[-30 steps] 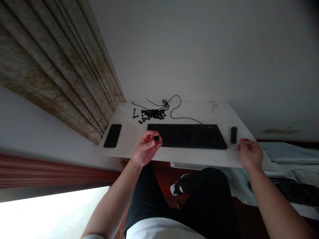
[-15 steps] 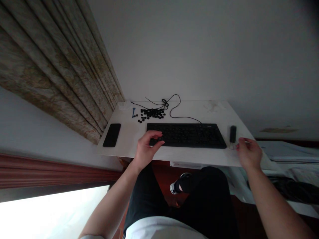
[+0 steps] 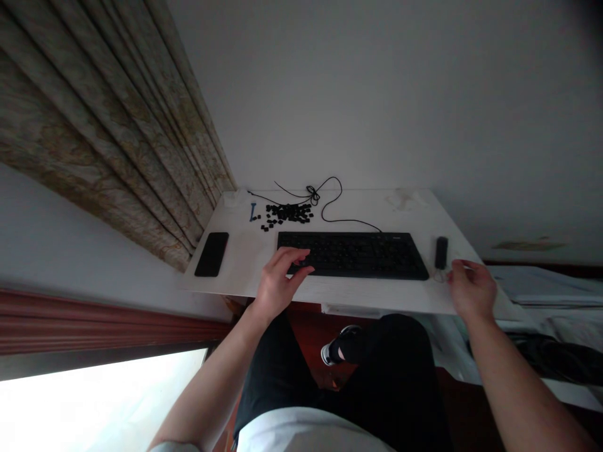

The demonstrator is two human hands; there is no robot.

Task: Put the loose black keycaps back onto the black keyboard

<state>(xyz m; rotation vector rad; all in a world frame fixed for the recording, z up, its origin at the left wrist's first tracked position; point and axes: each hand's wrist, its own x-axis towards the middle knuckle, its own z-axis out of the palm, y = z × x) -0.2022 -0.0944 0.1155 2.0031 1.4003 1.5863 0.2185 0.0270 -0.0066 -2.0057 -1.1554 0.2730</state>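
A black keyboard (image 3: 358,255) lies across the middle of a white table (image 3: 405,213). My left hand (image 3: 279,281) rests on the keyboard's left end, fingers stretched flat over the keys, nothing visible in them. My right hand (image 3: 471,290) sits at the table's front right corner, fingers curled round something thin that I cannot make out. It is just right of a small black device (image 3: 441,252) standing beside the keyboard. A heap of loose black keycaps (image 3: 287,215) lies behind the keyboard, to the left.
A black phone (image 3: 211,254) lies flat at the table's left edge, by a patterned curtain (image 3: 117,125). A small blue tool (image 3: 253,211) sits left of the keycaps. The keyboard's black cable (image 3: 330,198) loops at the back. My knees in black trousers (image 3: 391,370) are under the table.
My left hand, which was raised and pinching a black keycap, has come down onto the keyboard's left end and its fingers have flattened. My right hand has hardly moved.
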